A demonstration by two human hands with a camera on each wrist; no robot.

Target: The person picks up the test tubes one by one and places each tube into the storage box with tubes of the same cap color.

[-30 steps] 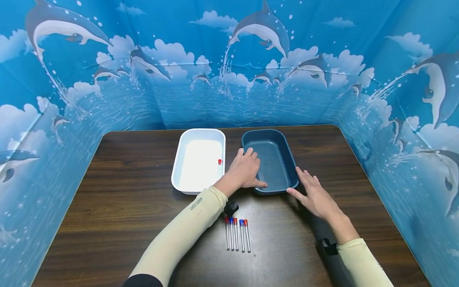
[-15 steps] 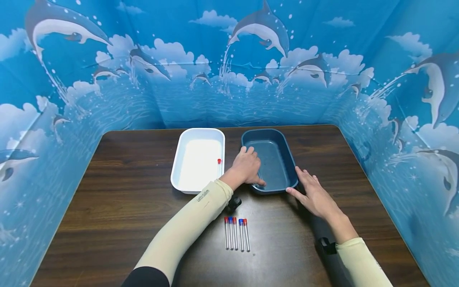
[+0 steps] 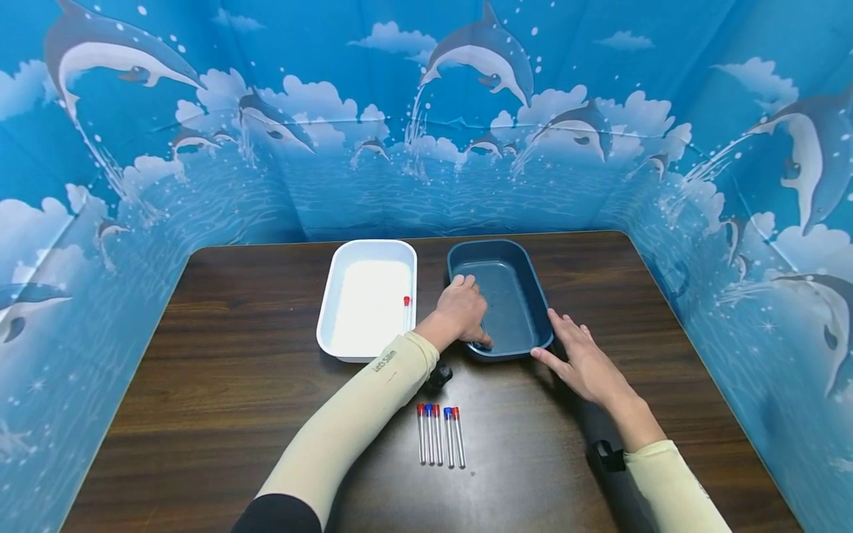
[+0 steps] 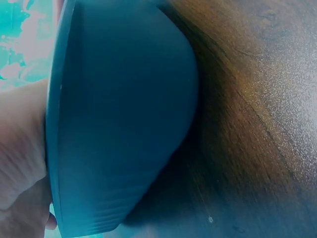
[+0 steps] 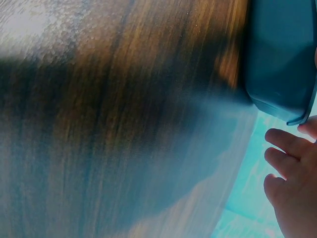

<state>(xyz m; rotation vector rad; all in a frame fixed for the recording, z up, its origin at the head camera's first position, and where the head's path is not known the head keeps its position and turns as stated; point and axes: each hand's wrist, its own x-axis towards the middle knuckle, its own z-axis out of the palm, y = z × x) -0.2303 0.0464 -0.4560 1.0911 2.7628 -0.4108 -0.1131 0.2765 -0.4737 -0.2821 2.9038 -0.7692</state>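
My left hand (image 3: 461,307) reaches over the left rim of the dark blue tray (image 3: 509,303), thumb inside near the front corner. Beside that thumb shows part of a clear tube, mostly covered by the hand; whether the fingers pinch it is hidden. In the left wrist view, the tray's outer wall (image 4: 119,109) blocks the fingertips. At the tray's right front corner, my right hand (image 3: 583,363) rests with thumb and fingers spread against the rim. In the right wrist view, its fingers (image 5: 287,144) look extended beside the tray.
To the left stands a white tray (image 3: 366,303) with one red-capped test tube (image 3: 407,312) along its right wall. Several test tubes (image 3: 440,435) with red or blue caps lie in a row on the wooden table (image 3: 220,414), nearer me. A dolphin-print cloth (image 3: 320,185) surrounds the table.
My left hand has shifted slightly right and toward me inside the tray's edge, and the forearm moved right with it. Less of the tube shows beside the thumb. My right hand stays put.
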